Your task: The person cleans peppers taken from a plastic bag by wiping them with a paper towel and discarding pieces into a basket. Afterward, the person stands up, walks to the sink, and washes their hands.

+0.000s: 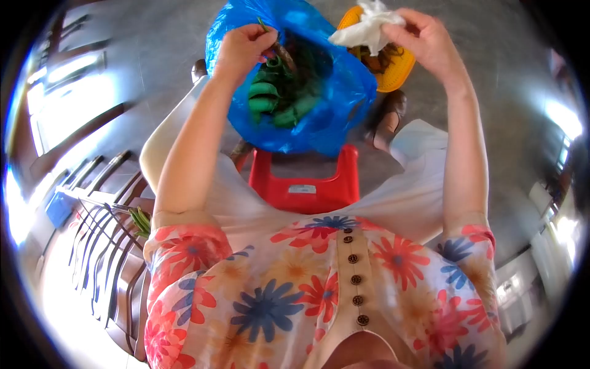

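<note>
Looking down through the head view, you sit on a red stool with your arms raised over the grey floor. Your left hand has its fingers pinched shut on a thin green stem at the mouth of the blue plastic bag, which hangs open just in front of your knees. Inside the bag lie green vegetables, still a fair heap of them, so I judge that most of the sorting lies ahead of you. Your right hand has its fingers closed around a crumpled white plastic wrapper, held up just above the orange basket on the floor. That basket shows only a small dark pile of brownish scraps, which suggests little has gone into it so far; whether they are trimmings or something else is too blurred to tell. At your left side a few more green stalks rest on a dark wooden rack, well apart from the bag.
</note>
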Tool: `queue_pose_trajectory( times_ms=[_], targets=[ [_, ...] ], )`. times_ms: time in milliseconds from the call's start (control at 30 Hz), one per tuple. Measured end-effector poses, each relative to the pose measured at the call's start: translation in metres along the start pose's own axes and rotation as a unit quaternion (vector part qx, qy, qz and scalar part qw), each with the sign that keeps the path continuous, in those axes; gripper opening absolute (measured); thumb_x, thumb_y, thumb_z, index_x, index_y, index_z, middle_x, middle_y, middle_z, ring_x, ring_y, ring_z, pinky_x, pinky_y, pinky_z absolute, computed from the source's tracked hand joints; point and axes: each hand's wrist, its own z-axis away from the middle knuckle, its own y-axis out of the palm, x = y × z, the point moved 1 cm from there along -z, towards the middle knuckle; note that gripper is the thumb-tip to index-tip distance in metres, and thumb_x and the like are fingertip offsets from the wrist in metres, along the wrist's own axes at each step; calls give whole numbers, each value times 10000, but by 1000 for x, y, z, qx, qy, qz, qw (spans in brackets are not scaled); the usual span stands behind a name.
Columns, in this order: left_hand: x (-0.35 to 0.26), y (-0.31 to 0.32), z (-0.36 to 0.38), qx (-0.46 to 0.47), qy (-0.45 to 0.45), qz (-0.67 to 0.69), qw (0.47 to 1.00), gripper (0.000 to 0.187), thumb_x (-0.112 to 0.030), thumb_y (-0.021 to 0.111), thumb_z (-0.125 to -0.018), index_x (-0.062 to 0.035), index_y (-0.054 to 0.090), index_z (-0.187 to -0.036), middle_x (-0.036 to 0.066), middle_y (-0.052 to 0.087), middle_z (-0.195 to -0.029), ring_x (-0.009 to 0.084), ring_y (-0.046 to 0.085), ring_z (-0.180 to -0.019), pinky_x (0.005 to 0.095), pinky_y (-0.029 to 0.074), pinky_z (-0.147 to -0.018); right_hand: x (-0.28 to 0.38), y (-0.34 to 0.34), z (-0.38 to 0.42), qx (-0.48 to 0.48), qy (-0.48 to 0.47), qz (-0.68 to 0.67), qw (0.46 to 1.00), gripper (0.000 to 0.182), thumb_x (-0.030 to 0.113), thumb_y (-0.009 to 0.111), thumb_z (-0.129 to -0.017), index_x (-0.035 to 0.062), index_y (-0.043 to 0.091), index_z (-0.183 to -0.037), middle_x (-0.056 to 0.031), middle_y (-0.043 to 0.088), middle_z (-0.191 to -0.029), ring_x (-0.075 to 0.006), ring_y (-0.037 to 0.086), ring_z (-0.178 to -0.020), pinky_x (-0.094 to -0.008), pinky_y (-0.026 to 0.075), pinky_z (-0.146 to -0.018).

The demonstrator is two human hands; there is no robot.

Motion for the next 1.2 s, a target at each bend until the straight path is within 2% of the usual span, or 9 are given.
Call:
queue_pose_trajectory(
  times_ms=[167, 233, 300, 367, 567, 600, 733, 933, 1200],
  targets=[
    [-49, 6, 31, 12, 25, 108, 994, 222, -186, 639, -801, -4, 610, -923, 34, 611, -753, 96, 564, -654, 225, 443, -583, 29, 44, -1, 17, -128, -111, 985, 238, 240, 636, -776, 39, 621, -903, -28, 600, -661, -92, 564, -630, -268, 442, -575],
    [-54, 15, 34, -25, 66, 108, 992, 181, -169, 646, -795, -10, 618, -876, 20, 605, -739, 78, 549, -639, 206, 432, -579, 50, 69, -1, -29, -107, -166, 980, 263, 269, 628, -777, 34, 614, -893, -58, 608, -670, -160, 586, -607, -298, 450, -568],
    [-55, 25, 37, -55, 96, 88, 990, 171, -170, 655, -789, -13, 623, -848, 18, 605, -741, 71, 545, -637, 198, 427, -578, 59, 85, -1, -77, -143, -26, 986, 299, 318, 579, -800, 29, 603, -869, -173, 599, -721, -350, 581, -678, -382, 465, -605],
    [-61, 24, 37, -67, 114, 61, 989, 150, -158, 672, -771, -16, 630, -794, 21, 611, -736, 64, 546, -646, 189, 423, -580, 61, 90, -3, -86, -90, -6, 992, 296, 315, 570, -809, 30, 597, -885, -185, 598, -730, -364, 579, -707, -398, 461, -614],
    [-67, 5, 32, -63, 108, 220, 967, 162, -182, 688, -757, -31, 632, -737, 22, 605, -689, 80, 544, -614, 203, 427, -583, 84, 86, -5, -11, -19, -31, 999, 274, 287, 549, -832, 27, 595, -903, -214, 592, -787, -377, 566, -749, -393, 459, -628],
    [-63, -7, 27, -95, 84, 171, 977, 191, -209, 631, -806, -22, 629, -841, 24, 608, -738, 94, 543, -626, 222, 434, -595, 76, 91, -6, -21, -50, -43, 998, 256, 261, 561, -829, 30, 596, -931, -174, 612, -783, -307, 599, -740, -363, 457, -652],
    [-94, -39, 28, -146, 141, 286, 937, 185, -176, 644, -778, -32, 575, -685, 70, 582, -594, 112, 495, -446, 216, 376, -434, 63, 81, -10, 68, 7, -241, 968, 269, 239, 577, -839, 18, 604, -991, -11, 636, -836, -88, 560, -773, -256, 444, -690],
    [-96, -41, 32, -132, 100, 346, 924, 187, -174, 641, -782, -33, 572, -679, 64, 579, -591, 110, 505, -450, 218, 384, -420, 51, 22, -25, 119, 40, -393, 911, 329, 289, 451, -910, 55, 543, -1122, -60, 619, -1018, -147, 577, -955, -248, 456, -735],
    [-89, -16, 31, -92, 55, 341, 934, 191, -170, 644, -785, -11, 582, -699, 74, 585, -592, 124, 509, -423, 221, 396, -406, 67, 57, -28, 188, 39, -466, 864, 373, 271, 404, -931, 12, 452, -1196, -124, 600, -1044, -217, 580, -985, -303, 480, -738]
  ],
)
